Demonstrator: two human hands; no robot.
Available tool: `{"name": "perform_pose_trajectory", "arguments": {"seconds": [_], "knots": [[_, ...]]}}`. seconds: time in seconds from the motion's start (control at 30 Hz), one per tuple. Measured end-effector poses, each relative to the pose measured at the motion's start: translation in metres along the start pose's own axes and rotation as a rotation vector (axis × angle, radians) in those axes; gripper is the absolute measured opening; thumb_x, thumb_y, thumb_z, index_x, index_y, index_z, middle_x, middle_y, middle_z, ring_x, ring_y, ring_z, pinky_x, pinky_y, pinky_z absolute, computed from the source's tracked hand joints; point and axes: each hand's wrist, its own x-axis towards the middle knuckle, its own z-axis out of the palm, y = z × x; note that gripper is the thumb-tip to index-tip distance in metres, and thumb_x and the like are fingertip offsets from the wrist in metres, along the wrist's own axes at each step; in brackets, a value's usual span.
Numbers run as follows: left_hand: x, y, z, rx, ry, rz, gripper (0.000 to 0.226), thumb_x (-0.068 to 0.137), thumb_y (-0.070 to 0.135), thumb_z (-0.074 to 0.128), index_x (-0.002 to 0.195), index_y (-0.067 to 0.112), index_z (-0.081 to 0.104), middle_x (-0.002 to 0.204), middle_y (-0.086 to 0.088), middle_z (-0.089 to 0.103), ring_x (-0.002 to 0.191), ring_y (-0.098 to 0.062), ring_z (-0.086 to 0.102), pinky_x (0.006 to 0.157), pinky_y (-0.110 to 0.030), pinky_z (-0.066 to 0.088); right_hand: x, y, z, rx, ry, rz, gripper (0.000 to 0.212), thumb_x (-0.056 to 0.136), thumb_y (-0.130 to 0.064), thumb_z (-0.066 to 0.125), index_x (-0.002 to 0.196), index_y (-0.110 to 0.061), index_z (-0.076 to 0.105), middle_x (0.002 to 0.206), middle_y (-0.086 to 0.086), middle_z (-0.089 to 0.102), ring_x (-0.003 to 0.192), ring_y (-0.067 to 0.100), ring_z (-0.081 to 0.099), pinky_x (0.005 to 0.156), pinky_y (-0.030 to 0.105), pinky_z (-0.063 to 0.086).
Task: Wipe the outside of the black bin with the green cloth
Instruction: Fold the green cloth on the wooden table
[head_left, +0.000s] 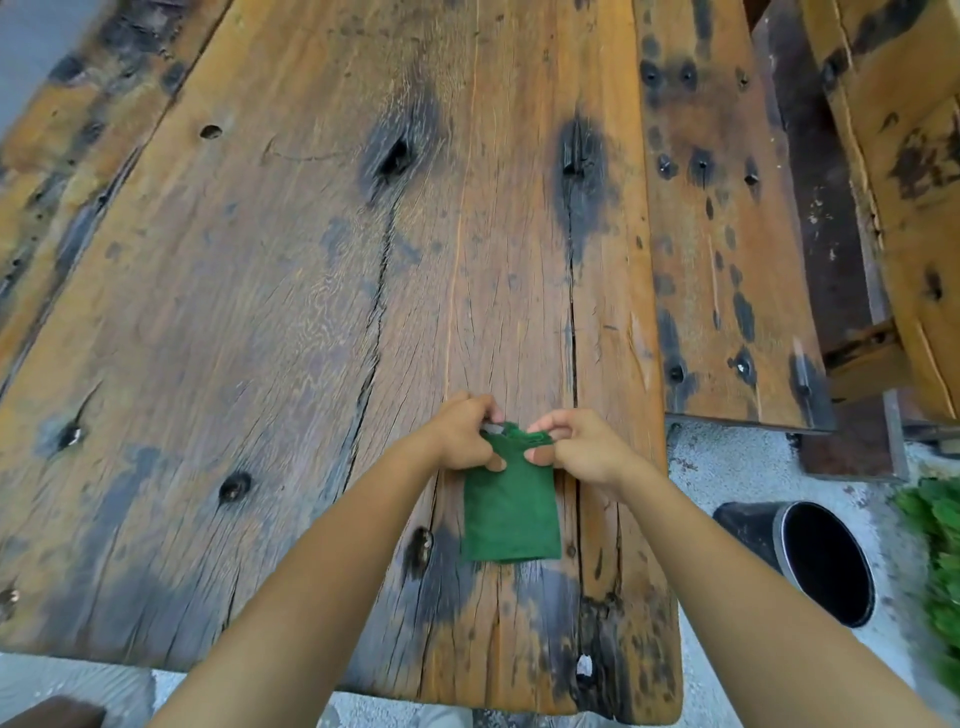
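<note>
A folded dark green cloth (510, 512) hangs just above the wooden table (270, 312), near its front edge. My left hand (465, 435) pinches the cloth's top left corner. My right hand (579, 446) pinches the top right corner. Both hands hold the cloth's upper edge bunched between fingers and thumbs. The black bin (810, 556) stands on the pale gravel ground to the right of the table, below table height, its round opening facing up. Neither hand is near the bin.
A second weathered wooden plank or bench (727, 234) lies beyond the table's right side. Green leaves (935, 545) fill the right edge next to the bin. Grey gravel ground (737, 467) shows between the table and the bin.
</note>
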Motion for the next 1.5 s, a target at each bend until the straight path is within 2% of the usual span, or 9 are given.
{"name": "perform_pose_trajectory", "arguments": {"seconds": [0.17, 0.4, 0.57, 0.8, 1.03, 1.13, 1.23, 1.4, 1.5], "knots": [[0.006, 0.006, -0.018, -0.243, -0.027, -0.037, 0.048, 0.08, 0.003, 0.083, 0.108, 0.016, 0.046, 0.097, -0.005, 0.055, 0.087, -0.023, 0.054, 0.077, -0.036, 0.048, 0.006, -0.013, -0.014, 0.019, 0.053, -0.032, 0.027, 0.087, 0.012, 0.073, 0.113, 0.007, 0.068, 0.114, 0.03, 0.072, 0.107, 0.041, 0.072, 0.097, 0.048, 0.059], [0.007, 0.018, -0.025, -0.041, -0.022, 0.013, 0.016, 0.085, 0.009, 0.08, 0.093, 0.007, 0.067, 0.095, -0.013, 0.069, 0.091, -0.031, 0.065, 0.076, -0.034, 0.053, 0.011, -0.01, -0.021, -0.023, 0.103, -0.109, 0.024, 0.083, 0.008, 0.078, 0.1, -0.008, 0.073, 0.105, 0.02, 0.076, 0.098, 0.033, 0.075, 0.092, 0.048, 0.061], [-0.009, 0.016, -0.018, 0.027, 0.291, 0.187, 0.017, 0.084, 0.012, 0.078, 0.099, 0.013, 0.071, 0.092, -0.002, 0.068, 0.086, -0.023, 0.06, 0.068, -0.027, 0.038, 0.004, -0.008, -0.026, -0.161, 0.179, -0.33, 0.028, 0.081, 0.0, 0.083, 0.088, -0.024, 0.071, 0.095, 0.003, 0.076, 0.084, 0.013, 0.071, 0.077, 0.026, 0.059], [-0.043, -0.005, 0.026, 0.196, 0.314, 0.299, 0.021, 0.088, 0.013, 0.073, 0.109, 0.013, 0.073, 0.105, -0.005, 0.065, 0.099, -0.027, 0.061, 0.084, -0.041, 0.052, -0.025, 0.02, -0.015, -0.524, 0.115, -0.427, 0.028, 0.08, -0.01, 0.081, 0.084, -0.035, 0.071, 0.092, -0.01, 0.069, 0.083, 0.005, 0.064, 0.071, 0.02, 0.052], [-0.075, -0.024, 0.07, 0.339, 0.351, 0.393, 0.043, 0.089, 0.043, 0.072, 0.114, 0.009, 0.078, 0.106, -0.005, 0.068, 0.098, -0.027, 0.065, 0.084, -0.04, 0.056, -0.054, 0.063, 0.006, -0.75, 0.117, -0.591, 0.016, 0.083, -0.024, 0.074, 0.096, -0.014, 0.078, 0.096, 0.0, 0.076, 0.095, 0.022, 0.062, 0.087, 0.037, 0.052], [-0.078, -0.015, 0.075, 0.242, 0.432, 0.308, 0.062, 0.093, 0.065, 0.053, 0.101, 0.011, 0.082, 0.095, -0.001, 0.067, 0.089, -0.02, 0.064, 0.077, -0.036, 0.054, -0.054, 0.067, 0.016, -0.601, 0.258, -0.549, 0.02, 0.094, -0.036, 0.069, 0.091, -0.02, 0.08, 0.089, -0.006, 0.077, 0.088, 0.014, 0.063, 0.079, 0.032, 0.05], [-0.069, -0.005, 0.07, 0.123, 0.49, 0.183, 0.04, 0.095, 0.047, 0.067, 0.092, 0.009, 0.076, 0.101, -0.003, 0.064, 0.097, -0.023, 0.06, 0.083, -0.037, 0.051, -0.043, 0.061, 0.023, -0.402, 0.462, -0.439, 0.016, 0.091, -0.032, 0.077, 0.092, -0.016, 0.073, 0.088, -0.002, 0.071, 0.082, 0.015, 0.063, 0.076, 0.034, 0.054], [-0.05, -0.004, 0.056, 0.014, 0.413, 0.082, 0.053, 0.086, 0.029, 0.079, 0.132, 0.016, 0.056, 0.131, -0.004, 0.06, 0.122, -0.026, 0.054, 0.101, -0.045, 0.048, -0.024, 0.06, 0.023, -0.265, 0.381, -0.146, 0.058, 0.084, -0.034, 0.085, 0.133, -0.015, 0.06, 0.112, 0.004, 0.065, 0.102, 0.022, 0.065, 0.091, 0.041, 0.058], [-0.043, -0.012, 0.058, 0.096, 0.309, 0.058, 0.053, 0.089, 0.033, 0.077, 0.138, 0.021, 0.06, 0.129, -0.004, 0.063, 0.124, -0.025, 0.053, 0.104, -0.042, 0.047, -0.019, 0.07, 0.025, -0.269, 0.342, -0.127, 0.05, 0.086, -0.03, 0.084, 0.128, -0.014, 0.064, 0.104, -0.001, 0.069, 0.094, 0.02, 0.07, 0.084, 0.038, 0.062]]}}
